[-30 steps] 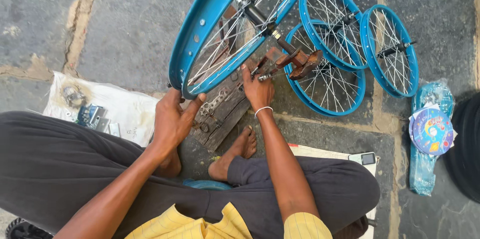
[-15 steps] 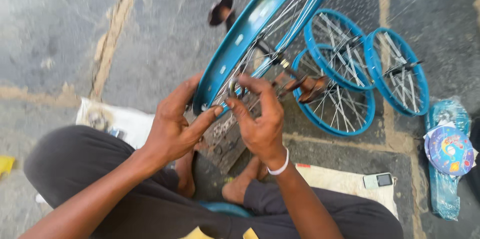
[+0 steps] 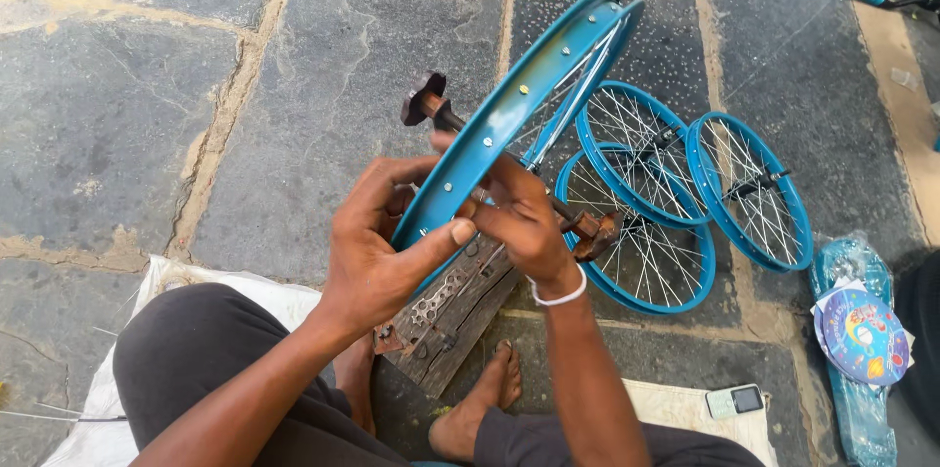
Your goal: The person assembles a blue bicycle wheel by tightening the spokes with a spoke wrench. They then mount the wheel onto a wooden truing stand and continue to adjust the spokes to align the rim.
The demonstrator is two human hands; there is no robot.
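- Both hands grip one teal wheel rim: my left hand clamps its lower edge, thumb across; my right hand pinches at the spokes.
- Rim sits tilted on a rusty axle stand above the stone floor.
- Risk, as I judge it: a loose left grip could let the rim swing and drop onto the finished wheels just beside.

Four teal wheels are showing: one rim being gripped by two hands, left and right, three spoked wheels lying on the stone floor, plus one phone.
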